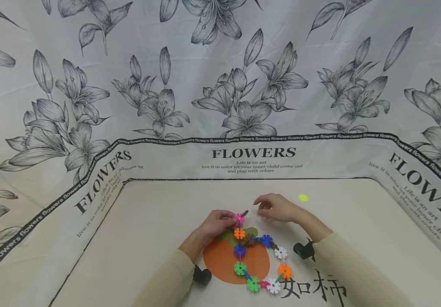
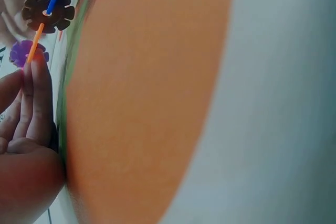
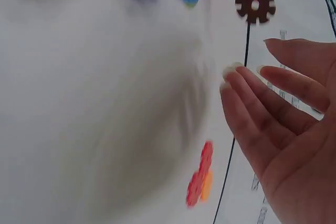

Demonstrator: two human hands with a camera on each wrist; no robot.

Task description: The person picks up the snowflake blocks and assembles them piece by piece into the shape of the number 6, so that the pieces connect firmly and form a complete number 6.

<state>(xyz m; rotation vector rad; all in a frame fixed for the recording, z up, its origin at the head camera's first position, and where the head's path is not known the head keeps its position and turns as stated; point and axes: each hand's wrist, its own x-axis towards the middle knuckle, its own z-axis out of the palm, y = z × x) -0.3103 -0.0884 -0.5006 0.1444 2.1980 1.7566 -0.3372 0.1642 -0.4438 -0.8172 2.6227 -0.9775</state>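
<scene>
A chain of slotted plastic snowflake discs (image 1: pixel 240 268) hangs in a loop in the head view, with orange, blue, green and white ones among them. My left hand (image 1: pixel 218 222) pinches it near the pink disc (image 1: pixel 239 219) at the upper end. A brown disc (image 1: pixel 245 213), seen edge-on, juts up beside that pink one. In the left wrist view, the fingertips grip an edge-on orange disc (image 2: pixel 35 43). My right hand (image 1: pixel 278 207) is just right of the brown disc, holding nothing. Its fingers are loosely extended in the right wrist view, below a brown disc (image 3: pixel 255 5).
A loose yellow disc (image 1: pixel 303 198) lies on the table beyond the right hand. Under the chain, the pale tabletop (image 1: pixel 159 221) bears an orange persimmon print (image 1: pixel 220 264) and black characters (image 1: pixel 331 286). Flower-printed cloth (image 1: pixel 243 102) rises behind. Small red pieces (image 3: pixel 197 179) show in the right wrist view.
</scene>
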